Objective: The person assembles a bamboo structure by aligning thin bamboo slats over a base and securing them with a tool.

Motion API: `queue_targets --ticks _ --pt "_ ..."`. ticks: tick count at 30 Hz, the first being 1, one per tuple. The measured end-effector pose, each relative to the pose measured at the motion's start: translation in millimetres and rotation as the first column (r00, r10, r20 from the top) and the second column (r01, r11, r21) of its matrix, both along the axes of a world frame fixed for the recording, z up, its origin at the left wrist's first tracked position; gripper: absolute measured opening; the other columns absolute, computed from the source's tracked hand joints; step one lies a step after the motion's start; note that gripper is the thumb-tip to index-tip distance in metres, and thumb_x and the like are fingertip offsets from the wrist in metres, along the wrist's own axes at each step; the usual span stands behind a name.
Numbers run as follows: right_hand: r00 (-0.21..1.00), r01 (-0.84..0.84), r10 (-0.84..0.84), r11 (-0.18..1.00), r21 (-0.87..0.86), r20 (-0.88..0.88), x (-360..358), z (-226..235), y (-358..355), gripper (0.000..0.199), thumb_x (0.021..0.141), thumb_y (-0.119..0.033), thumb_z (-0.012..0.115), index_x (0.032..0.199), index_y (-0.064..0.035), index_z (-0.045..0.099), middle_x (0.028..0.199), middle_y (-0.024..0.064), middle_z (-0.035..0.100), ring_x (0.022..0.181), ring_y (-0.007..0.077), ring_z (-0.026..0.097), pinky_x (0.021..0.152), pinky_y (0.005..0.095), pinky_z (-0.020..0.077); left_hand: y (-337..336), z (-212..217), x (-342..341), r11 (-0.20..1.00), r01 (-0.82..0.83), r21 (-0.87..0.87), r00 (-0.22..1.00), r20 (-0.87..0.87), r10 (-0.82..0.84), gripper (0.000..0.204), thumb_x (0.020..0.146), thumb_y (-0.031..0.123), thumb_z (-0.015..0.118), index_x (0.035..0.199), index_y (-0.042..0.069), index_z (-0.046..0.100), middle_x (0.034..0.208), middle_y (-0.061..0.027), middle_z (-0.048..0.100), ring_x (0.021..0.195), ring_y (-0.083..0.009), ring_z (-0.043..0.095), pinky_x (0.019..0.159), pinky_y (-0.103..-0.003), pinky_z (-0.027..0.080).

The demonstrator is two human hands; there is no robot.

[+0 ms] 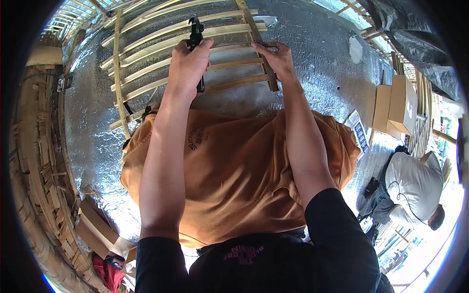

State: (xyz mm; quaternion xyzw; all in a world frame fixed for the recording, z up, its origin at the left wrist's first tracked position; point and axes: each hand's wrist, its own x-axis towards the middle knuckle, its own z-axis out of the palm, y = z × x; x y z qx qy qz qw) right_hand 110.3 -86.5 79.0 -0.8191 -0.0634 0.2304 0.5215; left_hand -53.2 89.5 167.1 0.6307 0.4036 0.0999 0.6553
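Note:
My left hand (189,66) is closed around a black hand tool (196,30); its narrow, notched head sticks up past the fingers and part of its handle shows below, but its exact kind is unclear. Under the tool lies a slatted wooden frame (118,63), made of several thin pale strips crossed by a rail on each side. My right hand (278,58) grips the frame's right rail (252,27) near its lower part, thumb on top and the other fingers partly hidden. A brown printed cloth garment (229,171) spreads across my lap below both forearms.
Shiny silver sheeting (322,63) covers the floor. A cardboard box (398,105) stands at the right, with a person in a light shirt (413,180) bending over nearby. Split bamboo (41,161) runs along the left. Another carton (100,227) and a red item (108,273) lie lower left.

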Motion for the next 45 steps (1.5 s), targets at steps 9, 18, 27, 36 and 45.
queue_targets --ticks 9,18,27,36,45 --pt "0.996 0.060 -0.058 0.998 -0.024 0.061 7 18 -52 0.049 0.073 -0.033 0.087 0.101 0.0033 0.069 0.083 0.0117 0.071 0.067 0.0149 0.067 0.058 0.0293 0.0566 -2 8 -1 0.998 -0.013 -0.062 0.999 0.048 0.016 0.026 0.089 0.027 0.068 0.084 0.007 0.052 0.072 -0.0011 0.054 0.057 -0.0100 0.052 0.053 -0.026 0.042" --pt "0.970 0.230 -0.226 0.973 -0.034 0.091 14 12 -101 0.057 0.070 -0.040 0.088 0.103 0.0025 0.069 0.091 0.0123 0.071 0.077 0.0205 0.069 0.066 0.0363 0.0578 5 2 -2 0.997 -0.033 -0.075 0.990 0.133 0.043 0.027 0.088 0.027 0.069 0.086 0.004 0.054 0.072 -0.0014 0.054 0.056 -0.0098 0.052 0.050 -0.027 0.042" --pt "0.993 0.089 -0.108 0.937 -0.338 -0.037 33 -4 -137 0.066 0.070 -0.054 0.084 0.113 -0.0060 0.070 0.108 0.0140 0.068 0.100 0.0246 0.065 0.085 0.0413 0.0536 7 6 -4 0.994 -0.074 -0.076 0.980 0.177 0.086 0.029 0.086 0.027 0.071 0.090 0.003 0.055 0.074 -0.0032 0.055 0.054 -0.0106 0.052 0.048 -0.027 0.041" --pt "0.921 -0.389 0.205 0.511 -0.766 -0.331 80 34 -145 0.083 0.074 -0.062 0.077 0.128 -0.0021 0.057 0.121 0.0150 0.064 0.110 0.0263 0.062 0.088 0.0406 0.0508 8 7 -4 0.995 -0.036 -0.092 0.982 0.182 0.052 0.028 0.087 0.026 0.070 0.093 0.003 0.054 0.074 -0.0025 0.053 0.054 -0.0108 0.051 0.048 -0.027 0.041" --pt "0.778 -0.278 0.627 0.408 -0.870 0.046 36 86 -135 0.071 0.084 -0.054 0.070 0.128 0.0001 0.056 0.117 0.0248 0.066 0.110 0.0368 0.064 0.094 0.0389 0.0500 8 4 -5 0.997 -0.055 -0.052 0.986 0.153 0.062 0.028 0.088 0.028 0.070 0.094 0.005 0.055 0.073 -0.0007 0.054 0.055 -0.0096 0.052 0.050 -0.026 0.041"
